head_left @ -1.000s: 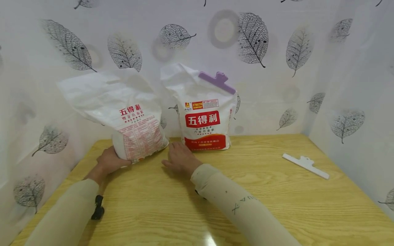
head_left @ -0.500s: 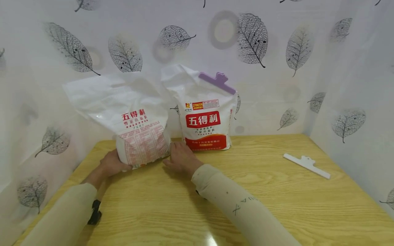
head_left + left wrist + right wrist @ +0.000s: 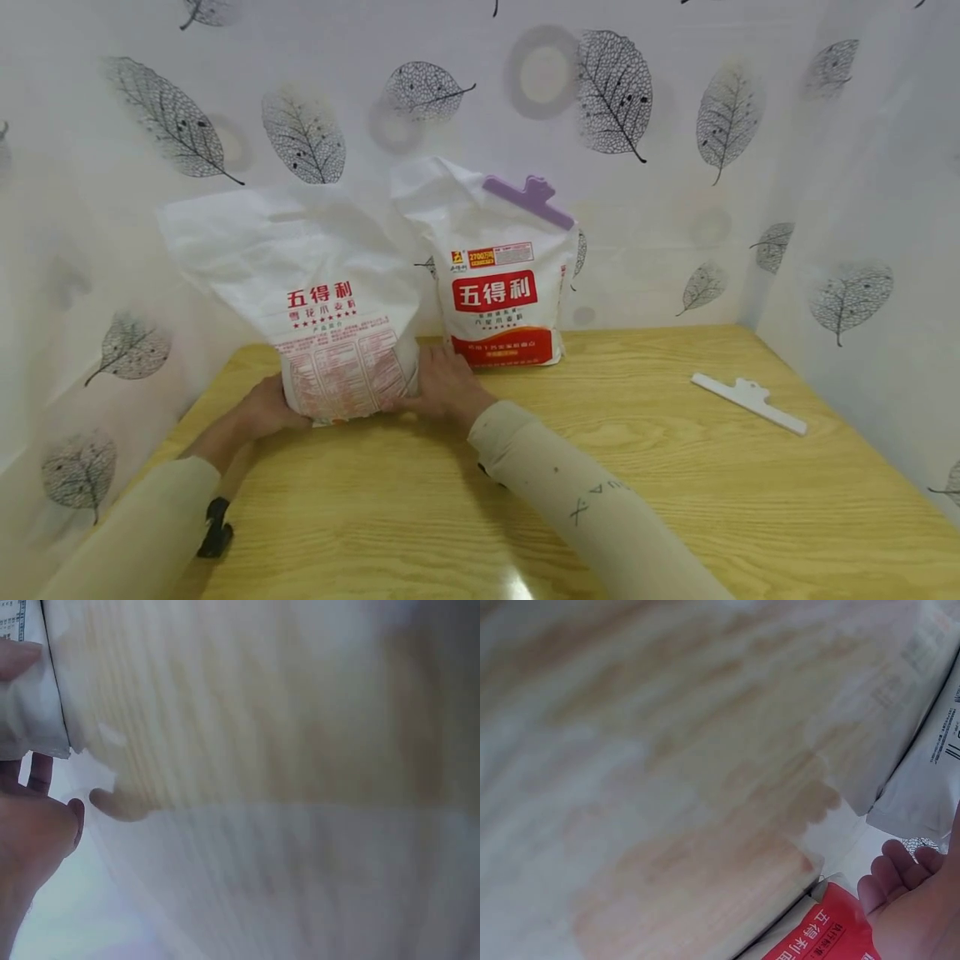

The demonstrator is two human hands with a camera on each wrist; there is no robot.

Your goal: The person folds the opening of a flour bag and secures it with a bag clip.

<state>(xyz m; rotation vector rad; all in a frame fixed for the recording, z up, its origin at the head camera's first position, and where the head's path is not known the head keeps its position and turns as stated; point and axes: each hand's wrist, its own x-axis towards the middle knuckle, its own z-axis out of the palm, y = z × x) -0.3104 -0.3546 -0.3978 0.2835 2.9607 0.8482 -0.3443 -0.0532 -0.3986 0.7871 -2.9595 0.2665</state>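
A white flour bag [image 3: 337, 292] with red print stands at the left, its unsealed top flopping leftward. My left hand [image 3: 266, 408] grips its lower left corner; in the left wrist view the thumb lies on the bag's [image 3: 30, 712] face and the fingers are partly hidden beyond its edge. Against the lower right side of the same bag rests my right hand [image 3: 446, 383], fingers pointing into the gap between two bags. A second flour bag [image 3: 491, 300], with a red label, stands just right of that hand, its folded top held by a purple clip [image 3: 528, 200].
On the right part of the wood-grain table [image 3: 637, 467] lies a white bag clip [image 3: 748, 403]. Leaf-patterned sheeting [image 3: 645, 242] rises behind the table and along both sides.
The left flour bag has tipped upright, turned and come slightly toward me, its lower right side now against my right hand. My left hand moved with it; the right hand hardly moved.
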